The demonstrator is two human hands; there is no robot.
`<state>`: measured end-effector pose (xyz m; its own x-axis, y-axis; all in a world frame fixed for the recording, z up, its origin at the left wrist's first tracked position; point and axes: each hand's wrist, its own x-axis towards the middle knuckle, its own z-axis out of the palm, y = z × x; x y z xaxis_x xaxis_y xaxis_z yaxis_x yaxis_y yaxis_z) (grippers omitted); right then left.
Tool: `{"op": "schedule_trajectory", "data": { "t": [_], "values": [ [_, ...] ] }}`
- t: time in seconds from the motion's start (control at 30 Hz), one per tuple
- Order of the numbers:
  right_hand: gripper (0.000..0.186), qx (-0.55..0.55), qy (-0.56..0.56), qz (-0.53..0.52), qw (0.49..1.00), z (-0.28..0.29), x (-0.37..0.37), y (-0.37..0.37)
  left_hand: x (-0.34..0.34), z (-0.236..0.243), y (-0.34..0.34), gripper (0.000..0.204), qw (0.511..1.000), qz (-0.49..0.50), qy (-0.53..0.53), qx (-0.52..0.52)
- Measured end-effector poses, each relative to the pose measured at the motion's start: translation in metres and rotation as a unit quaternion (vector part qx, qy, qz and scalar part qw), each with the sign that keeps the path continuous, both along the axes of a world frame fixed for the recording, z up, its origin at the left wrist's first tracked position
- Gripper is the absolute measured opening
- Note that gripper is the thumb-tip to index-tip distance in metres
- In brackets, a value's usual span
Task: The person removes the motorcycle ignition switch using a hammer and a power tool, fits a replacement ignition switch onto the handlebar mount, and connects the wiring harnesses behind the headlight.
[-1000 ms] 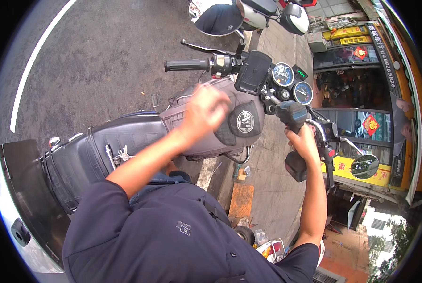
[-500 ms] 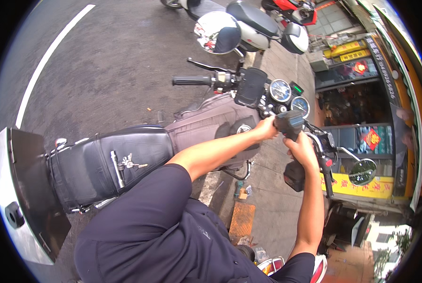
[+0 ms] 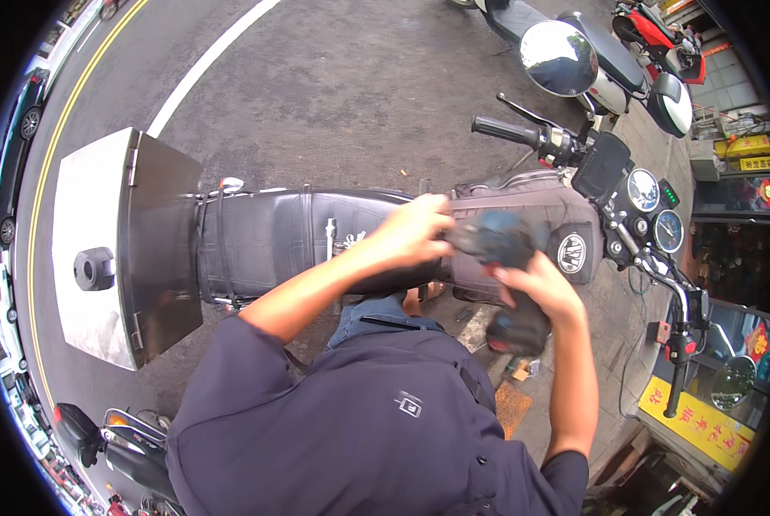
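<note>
My right hand point(image 3: 535, 284) is shut on the grip of a cordless power tool point(image 3: 501, 236), a dark blue and black drill or driver, blurred by motion. My left hand point(image 3: 411, 232) has its fingers closed at the tool's front end; what exactly they pinch is unclear. Below both hands lie a motorcycle's black seat point(image 3: 273, 241) and grey tank bag point(image 3: 510, 198). A silver socket wrench point(image 3: 330, 230) and some keys point(image 3: 349, 242) rest on the seat, partly behind my left forearm.
A metal top box point(image 3: 92, 206) sits at left. Handlebars point(image 3: 682, 318) and gauges point(image 3: 643, 189) are at right. A white-and-black scooter point(image 3: 609, 64) and red motorbike point(image 3: 652, 30) stand beyond, another bike point(image 3: 123, 456) at lower left. Shopfronts point(image 3: 742, 224) line the pavement; cars border the road.
The view has swung left. My left hand rose to meet the tool, and both hands with the tool have moved from near the handlebar toward the seat and tank bag.
</note>
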<state>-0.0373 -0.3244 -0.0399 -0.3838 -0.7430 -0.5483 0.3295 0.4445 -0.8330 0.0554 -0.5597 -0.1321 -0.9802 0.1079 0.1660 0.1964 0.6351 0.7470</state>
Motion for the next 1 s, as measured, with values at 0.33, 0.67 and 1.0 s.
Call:
{"op": "schedule_trajectory", "data": {
  "t": [0.33, 0.67, 1.0],
  "values": [
    [0.076, 0.099, 0.372, 0.316, 0.867, -0.165, 0.034, -0.235, 0.161, -0.044, -0.109, 0.044, 0.890, 0.348, -0.294, -0.022],
    [0.039, -0.069, 0.521, 0.210, 0.824, -0.159, 0.056, -0.192, 0.198, -0.106, -0.121, 0.021, 0.852, 0.467, -0.231, 0.055],
    [0.016, 0.390, 0.732, -0.414, 0.374, 0.157, 0.034, 0.253, -0.030, -0.039, -0.138, 0.018, 0.925, 0.215, -0.149, 0.275]
  ]
}}
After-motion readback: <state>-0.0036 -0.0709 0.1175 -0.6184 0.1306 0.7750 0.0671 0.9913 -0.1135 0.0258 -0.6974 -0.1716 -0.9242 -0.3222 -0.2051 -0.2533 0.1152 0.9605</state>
